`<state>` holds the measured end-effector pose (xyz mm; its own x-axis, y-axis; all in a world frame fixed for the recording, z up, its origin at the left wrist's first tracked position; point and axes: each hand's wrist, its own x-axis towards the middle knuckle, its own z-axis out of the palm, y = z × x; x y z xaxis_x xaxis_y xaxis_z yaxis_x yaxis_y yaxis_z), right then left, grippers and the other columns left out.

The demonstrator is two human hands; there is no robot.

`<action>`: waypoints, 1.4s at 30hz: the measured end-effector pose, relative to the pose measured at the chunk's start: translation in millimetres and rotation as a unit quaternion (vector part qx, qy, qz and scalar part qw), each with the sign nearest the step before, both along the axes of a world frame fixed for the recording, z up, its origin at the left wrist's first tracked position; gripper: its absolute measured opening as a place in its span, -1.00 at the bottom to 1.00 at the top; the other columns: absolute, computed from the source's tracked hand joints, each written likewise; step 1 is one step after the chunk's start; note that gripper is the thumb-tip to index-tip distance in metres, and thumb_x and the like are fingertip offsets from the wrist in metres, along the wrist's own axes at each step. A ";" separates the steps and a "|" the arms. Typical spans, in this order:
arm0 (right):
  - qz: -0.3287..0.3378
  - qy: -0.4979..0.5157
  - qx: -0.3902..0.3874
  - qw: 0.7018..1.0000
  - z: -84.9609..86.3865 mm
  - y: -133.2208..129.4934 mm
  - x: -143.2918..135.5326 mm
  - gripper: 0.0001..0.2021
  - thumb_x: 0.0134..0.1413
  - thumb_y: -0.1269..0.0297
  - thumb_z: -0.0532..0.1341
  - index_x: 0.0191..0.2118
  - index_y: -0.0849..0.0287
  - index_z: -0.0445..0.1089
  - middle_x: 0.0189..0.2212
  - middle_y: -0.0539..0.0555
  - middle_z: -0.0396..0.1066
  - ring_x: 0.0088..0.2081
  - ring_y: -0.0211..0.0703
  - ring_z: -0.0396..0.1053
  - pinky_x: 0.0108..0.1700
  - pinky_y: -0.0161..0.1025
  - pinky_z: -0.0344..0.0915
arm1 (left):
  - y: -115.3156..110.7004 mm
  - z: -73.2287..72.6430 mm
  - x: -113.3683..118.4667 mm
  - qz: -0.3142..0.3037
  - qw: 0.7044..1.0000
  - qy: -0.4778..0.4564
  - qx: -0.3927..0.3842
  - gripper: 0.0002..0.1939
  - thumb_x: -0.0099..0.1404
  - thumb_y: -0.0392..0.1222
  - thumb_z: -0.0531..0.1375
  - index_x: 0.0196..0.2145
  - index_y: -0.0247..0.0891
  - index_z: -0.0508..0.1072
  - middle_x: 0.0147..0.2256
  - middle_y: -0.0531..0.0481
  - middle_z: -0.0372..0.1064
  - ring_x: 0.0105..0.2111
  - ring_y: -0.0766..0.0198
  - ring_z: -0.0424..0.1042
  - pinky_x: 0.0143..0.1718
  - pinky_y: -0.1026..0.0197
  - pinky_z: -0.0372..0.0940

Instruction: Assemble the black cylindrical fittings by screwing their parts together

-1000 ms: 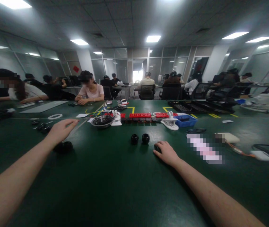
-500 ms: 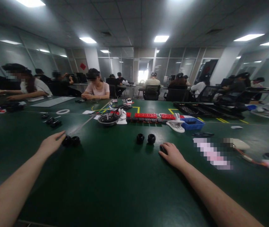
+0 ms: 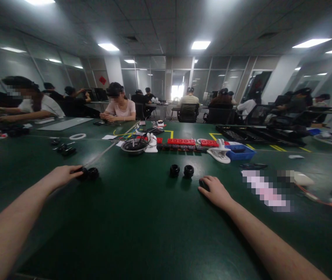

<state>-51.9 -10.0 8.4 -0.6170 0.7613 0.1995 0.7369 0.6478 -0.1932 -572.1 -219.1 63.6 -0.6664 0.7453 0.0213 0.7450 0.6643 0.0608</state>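
At the left, the fingers of my left hand (image 3: 62, 177) close on a small round black piece (image 3: 81, 173), mostly covered by the fingertips. Right beside it stands a second black piece (image 3: 93, 173). My right hand (image 3: 216, 191) rests on the green table (image 3: 142, 217), fingers curled round another black piece (image 3: 203, 184) that shows only in part. Just left of that hand, two matching black pieces, one (image 3: 174, 170) and its neighbour (image 3: 188, 171), stand side by side with ribbed rims. Their exact kind is too small to tell.
Red socket strips (image 3: 181, 141), a white clip-on stand (image 3: 220, 153), a blue bin (image 3: 240, 152) and a wire-filled round tray (image 3: 136, 146) line the table's middle. Black parts (image 3: 66, 149) lie at the far left. A person in pink (image 3: 121, 108) sits opposite.
My left hand has dropped a little, its fingers now lying further over the black piece. My right hand keeps its hold. The whole view has shifted slightly.
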 end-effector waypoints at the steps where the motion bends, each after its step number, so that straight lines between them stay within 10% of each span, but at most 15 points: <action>1: 0.000 -0.001 0.000 1.000 0.2 0.0 -0.1 -0.63 0.01 0.10 0.03 -0.10 0.18 0.29 -0.11 0.16 0.24 -0.08 -0.03 0.14 -0.06 -0.17 0.09 | 1.9 -0.9 -2.9 -0.015 1.000 0.002 -0.008 -0.60 0.06 0.04 0.04 -0.12 -0.02 0.35 -0.14 0.20 0.36 -0.13 0.25 0.32 -0.20 0.35 0.15; 27: -0.001 -0.003 0.003 1.000 1.1 -0.5 -1.0 -0.62 0.01 0.10 0.03 -0.09 0.20 0.28 -0.11 0.17 0.24 -0.09 -0.03 0.14 -0.06 -0.16 0.10 | 103.8 9.9 12.0 -0.090 0.988 -0.104 -0.064 -0.44 0.06 0.00 0.10 0.00 -0.31 0.25 -0.19 -0.10 0.38 -0.46 0.30 0.41 -0.44 0.39 0.25; 42: 0.002 -0.004 0.010 1.000 -1.0 0.9 -0.9 -0.61 0.01 0.09 0.02 -0.11 0.22 0.29 -0.10 0.19 0.24 -0.08 0.00 0.15 -0.05 -0.15 0.12 | 135.7 3.5 83.1 -0.233 0.970 -0.023 -0.070 -0.48 0.05 -0.09 0.13 0.00 -0.24 0.26 -0.03 -0.07 0.25 -0.06 0.15 0.25 -0.07 0.27 0.11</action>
